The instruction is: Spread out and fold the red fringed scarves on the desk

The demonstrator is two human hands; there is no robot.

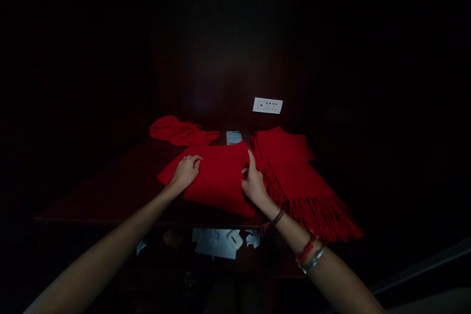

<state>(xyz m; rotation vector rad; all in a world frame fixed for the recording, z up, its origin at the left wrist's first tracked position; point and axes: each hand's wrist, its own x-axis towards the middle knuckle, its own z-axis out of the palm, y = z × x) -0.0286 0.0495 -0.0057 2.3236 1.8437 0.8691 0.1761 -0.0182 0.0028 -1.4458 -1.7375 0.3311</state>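
A folded red scarf (221, 184) lies on the dark table in front of me, its near edge close to the table's front edge. At its left side my left hand (187, 171) pinches the cloth, fingers bent and a ring on one of them. On the right side my right hand (253, 184) grips the scarf's edge with its lower fingers curled, while one finger points up along the cloth. Just to the right, a second red scarf (298, 176) lies folded, its long fringe hanging over the front edge.
Crumpled red cloth (180, 131) sits at the back left. A phone (233, 138) lies behind the folded scarf, below a white wall socket (268, 105). Under the tabletop, papers (211, 245) and a small white case (234, 239) rest on a lower surface. The surroundings are very dark.
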